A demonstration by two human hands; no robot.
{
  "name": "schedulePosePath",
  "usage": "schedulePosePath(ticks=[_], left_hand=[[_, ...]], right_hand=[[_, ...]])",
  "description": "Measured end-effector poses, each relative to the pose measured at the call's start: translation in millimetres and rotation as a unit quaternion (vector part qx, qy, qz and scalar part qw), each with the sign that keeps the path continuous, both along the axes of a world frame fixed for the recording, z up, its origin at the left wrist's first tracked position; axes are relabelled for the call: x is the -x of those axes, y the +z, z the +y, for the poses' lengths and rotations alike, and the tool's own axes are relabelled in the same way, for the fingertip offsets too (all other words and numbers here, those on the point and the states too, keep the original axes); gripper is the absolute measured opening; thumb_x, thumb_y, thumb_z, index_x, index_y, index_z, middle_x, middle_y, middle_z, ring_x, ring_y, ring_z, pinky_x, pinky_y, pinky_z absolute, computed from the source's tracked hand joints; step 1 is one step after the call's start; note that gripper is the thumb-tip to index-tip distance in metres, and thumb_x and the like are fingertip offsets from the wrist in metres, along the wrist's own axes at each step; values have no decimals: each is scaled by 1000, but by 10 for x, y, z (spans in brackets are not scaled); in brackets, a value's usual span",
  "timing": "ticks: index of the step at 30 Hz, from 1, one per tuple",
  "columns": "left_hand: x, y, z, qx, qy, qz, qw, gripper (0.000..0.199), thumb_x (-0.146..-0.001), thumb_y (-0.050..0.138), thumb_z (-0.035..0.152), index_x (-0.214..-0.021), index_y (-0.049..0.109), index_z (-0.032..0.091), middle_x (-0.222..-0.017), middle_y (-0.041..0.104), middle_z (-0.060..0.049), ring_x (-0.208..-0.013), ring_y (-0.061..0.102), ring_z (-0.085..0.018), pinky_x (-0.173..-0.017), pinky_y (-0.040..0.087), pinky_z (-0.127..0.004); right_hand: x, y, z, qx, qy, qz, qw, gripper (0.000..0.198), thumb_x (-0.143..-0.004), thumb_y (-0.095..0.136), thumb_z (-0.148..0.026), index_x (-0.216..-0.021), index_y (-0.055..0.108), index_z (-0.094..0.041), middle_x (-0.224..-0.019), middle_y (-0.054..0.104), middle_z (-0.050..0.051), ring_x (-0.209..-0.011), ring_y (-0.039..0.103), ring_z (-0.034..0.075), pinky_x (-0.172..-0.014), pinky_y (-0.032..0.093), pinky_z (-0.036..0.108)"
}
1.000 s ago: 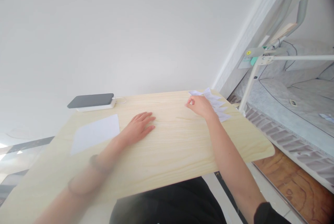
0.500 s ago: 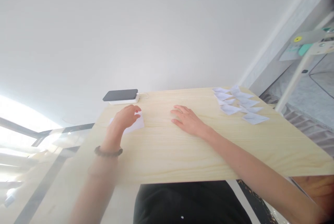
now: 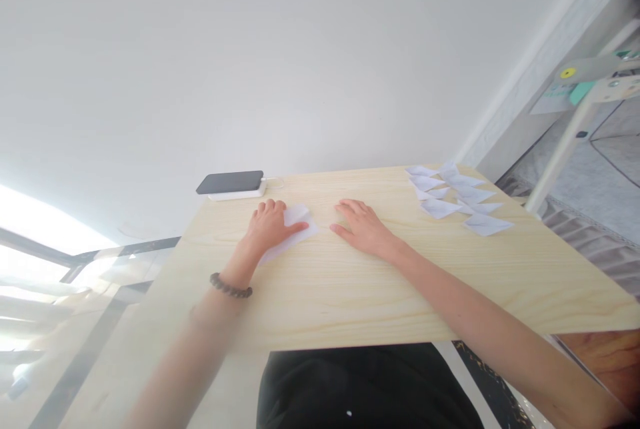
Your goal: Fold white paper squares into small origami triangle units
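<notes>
A white sheet of paper (image 3: 301, 217) lies on the wooden table (image 3: 350, 295), partly hidden under my left hand (image 3: 270, 223). That hand rests on the sheet with its thumb stretched out across it and its fingers apart; a dark beaded bracelet circles the wrist. To the right of the paper, my right hand (image 3: 364, 227) lies on the bare wood, fingers extended and nothing in them. A gap of table separates its fingertips from the paper's right corner.
Several folded white paper pieces (image 3: 487, 223) lie in two overlapping rows at the table's far right. A dark phone (image 3: 231, 182) sits on a white block with a cable at the back left. A white wall (image 3: 320, 69) stands behind the table; a white metal frame (image 3: 565, 139) rises at right.
My left hand has moved right, bringing the paper along toward the table's middle, and its thumb now lies spread on the sheet. My right hand has barely shifted.
</notes>
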State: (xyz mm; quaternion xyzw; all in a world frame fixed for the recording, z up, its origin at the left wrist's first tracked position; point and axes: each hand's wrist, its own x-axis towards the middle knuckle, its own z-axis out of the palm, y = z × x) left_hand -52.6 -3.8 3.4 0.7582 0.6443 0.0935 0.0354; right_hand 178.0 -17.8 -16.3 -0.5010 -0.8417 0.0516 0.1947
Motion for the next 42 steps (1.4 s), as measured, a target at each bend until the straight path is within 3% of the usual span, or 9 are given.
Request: schedulePosePath(ticks=[7, 12, 18, 23, 25, 30, 34, 37, 42], left_hand=[[-126, -37, 24, -7, -73, -84, 994, 39, -74, 43, 57, -86, 51, 20, -85, 59, -7, -85, 54, -25, -71, 39, -34], [-232, -9, -4, -34, 14, -232, 972, 42, -76, 42, 57, -96, 44, 20, -80, 60, -3, -69, 56, -19, -60, 40, -29], [-332, -23, -1, 11, 30, -471, 882, 44, -76, 48, 45, -111, 36, 22, -98, 57, -4, -83, 55, -18, -69, 44, -30], [-427, -109, -35, 108, -45, -639, 760, 36, -72, 44, 21, -108, 40, 20, -92, 55, -2, -85, 53, -18, -70, 45, -30], [-448, -132, -60, 130, -70, -657, 739, 43, -67, 48, 16, -109, 40, 20, -93, 55, -2, -85, 53, -18, -71, 45, -31], [-443, -113, -102, 156, -74, -661, 731, 52, -66, 56, 16, -114, 37, 21, -100, 55, -4, -92, 54, -22, -76, 45, -36], [-443, -60, -122, 154, -90, -652, 737, 62, -67, 64, 21, -119, 31, 22, -107, 55, -7, -96, 54, -23, -79, 45, -39], [-454, -53, -140, 166, -96, -628, 754, 70, -63, 70, 25, -120, 29, 23, -113, 53, -10, -95, 55, -25, -76, 47, -40], [-460, -106, -139, 174, -78, -608, 771, 69, -59, 73, 30, -116, 34, 22, -110, 55, -12, -91, 57, -24, -71, 49, -38]], right_hand=[[-56, -13, 57, 14, -4, 25, 1000, 45, -82, 42, -40, -120, 45, -16, -123, 45, 11, -115, 38, 24, -95, 33, 40], [-38, -27, 75, 13, 8, 84, 996, 38, -83, 42, -40, -112, 52, -19, -123, 44, 9, -113, 41, 22, -97, 32, 39], [42, 18, 42, 28, 69, 200, 977, 33, -82, 45, -41, -103, 57, -20, -111, 54, 7, -104, 47, 18, -93, 35, 35], [96, 69, -9, 111, 69, 275, 952, 30, -79, 48, -42, -91, 59, -17, -86, 61, 3, -70, 53, 12, -65, 43, 27], [91, 63, -1, 133, 56, 311, 939, 25, -76, 51, -39, -84, 58, -17, -79, 60, 2, -63, 51, 10, -61, 41, 25], [59, 45, 40, 222, 52, 408, 884, 17, -73, 53, -33, -78, 51, -16, -70, 58, 1, -62, 54, 10, -56, 42, 23], [42, 80, 34, 248, 44, 444, 860, 23, -72, 55, -37, -82, 49, -17, -62, 55, -2, -50, 49, 8, -48, 39, 21], [21, 94, 40, 286, 49, 440, 850, 31, -73, 54, -42, -90, 49, -17, -54, 51, -5, -44, 45, 7, -42, 35, 20], [-25, 73, 81, 302, 66, 421, 853, 28, -72, 54, -39, -86, 53, -15, -56, 50, -4, -41, 40, 5, -40, 31, 19]])
